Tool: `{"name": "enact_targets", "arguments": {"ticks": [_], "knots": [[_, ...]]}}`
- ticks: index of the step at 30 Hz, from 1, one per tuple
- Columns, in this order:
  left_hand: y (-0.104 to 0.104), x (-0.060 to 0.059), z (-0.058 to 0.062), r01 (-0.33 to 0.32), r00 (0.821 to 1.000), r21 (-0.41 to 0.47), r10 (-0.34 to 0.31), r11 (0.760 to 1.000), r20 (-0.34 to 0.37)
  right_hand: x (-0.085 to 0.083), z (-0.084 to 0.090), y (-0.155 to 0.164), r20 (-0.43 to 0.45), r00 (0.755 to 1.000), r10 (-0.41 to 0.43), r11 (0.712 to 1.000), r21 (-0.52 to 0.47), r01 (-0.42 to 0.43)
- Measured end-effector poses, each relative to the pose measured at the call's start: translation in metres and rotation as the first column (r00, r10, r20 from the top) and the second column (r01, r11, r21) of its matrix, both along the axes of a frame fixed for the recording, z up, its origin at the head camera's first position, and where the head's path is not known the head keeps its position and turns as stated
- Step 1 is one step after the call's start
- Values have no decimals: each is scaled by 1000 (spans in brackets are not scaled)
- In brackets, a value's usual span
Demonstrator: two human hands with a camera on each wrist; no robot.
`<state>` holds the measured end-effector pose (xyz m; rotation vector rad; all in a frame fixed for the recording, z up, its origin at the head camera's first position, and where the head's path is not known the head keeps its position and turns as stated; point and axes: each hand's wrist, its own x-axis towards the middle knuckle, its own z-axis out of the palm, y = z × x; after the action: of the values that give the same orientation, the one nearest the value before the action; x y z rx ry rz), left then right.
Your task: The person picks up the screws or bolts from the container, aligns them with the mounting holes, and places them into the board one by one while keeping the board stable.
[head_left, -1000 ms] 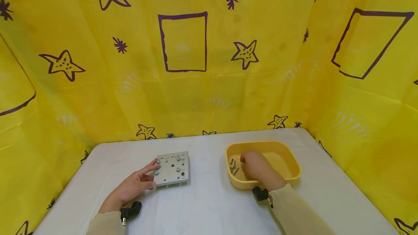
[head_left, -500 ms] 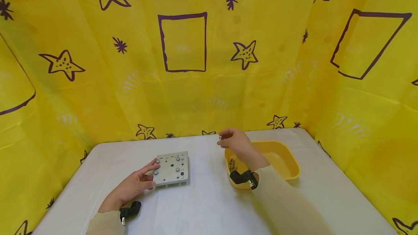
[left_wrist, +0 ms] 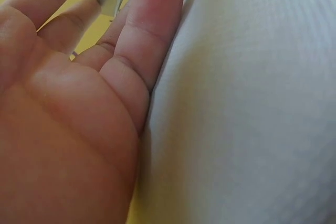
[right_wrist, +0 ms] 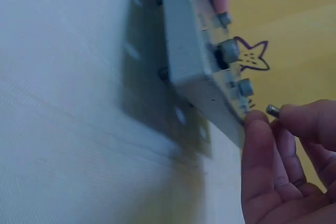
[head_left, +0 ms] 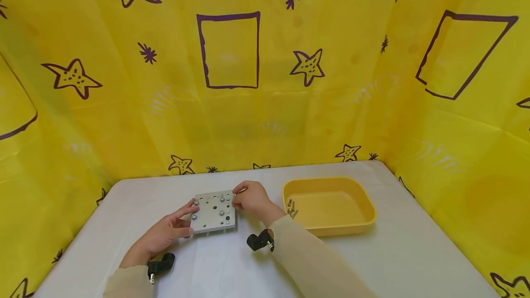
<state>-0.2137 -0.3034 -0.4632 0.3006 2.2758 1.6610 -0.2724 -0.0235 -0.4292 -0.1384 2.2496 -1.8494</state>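
A light grey metal plate (head_left: 208, 220) with several holes sits at the table's centre-left, slightly above the cloth. Several screws stand in it, their heads on top; one screw head (right_wrist: 229, 51) shows in the right wrist view. My left hand (head_left: 163, 233) grips the plate by its left edge, fingers on top and thumb near the front corner. My right hand (head_left: 254, 200) is at the plate's far right corner. Between its thumb and fingers it pinches a small screw (right_wrist: 272, 110), whose threaded end shows; the rest is hidden by the fingers.
To the right stands a yellow tray (head_left: 331, 232), with several loose screws (head_left: 291, 208) at its left side. The white-clothed table (head_left: 219, 266) meets a yellow patterned curtain (head_left: 232, 128) at the back and sides.
My right hand has lifted out of the yellow tray with a screw and moved left to the plate's far right corner. My left hand keeps its grip on the plate.
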Motion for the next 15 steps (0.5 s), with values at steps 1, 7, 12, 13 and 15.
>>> {"name": "enact_targets", "arguments": {"ticks": [1, 7, 12, 13, 15], "knots": [[0, 0, 0, -8, 1000, 1, 8, 1000, 8, 1, 0, -2, -22, 1000, 1, 999, 33, -1], [2, 1, 2, -31, 999, -15, 31, 999, 15, 1, -2, -6, -102, 994, 30, 987, 158, -14], [3, 0, 2, -60, 998, -42, 61, 997, 29, 1, -3, -7, -104, 993, 54, 982, 187, -34], [3, 0, 1, -64, 997, -43, 65, 997, 34, 1, -3, -7, -101, 993, 56, 981, 192, -36], [3, 0, 1, -66, 997, -45, 68, 997, 39, 1, -3, -7, -96, 993, 62, 979, 197, -42]]}}
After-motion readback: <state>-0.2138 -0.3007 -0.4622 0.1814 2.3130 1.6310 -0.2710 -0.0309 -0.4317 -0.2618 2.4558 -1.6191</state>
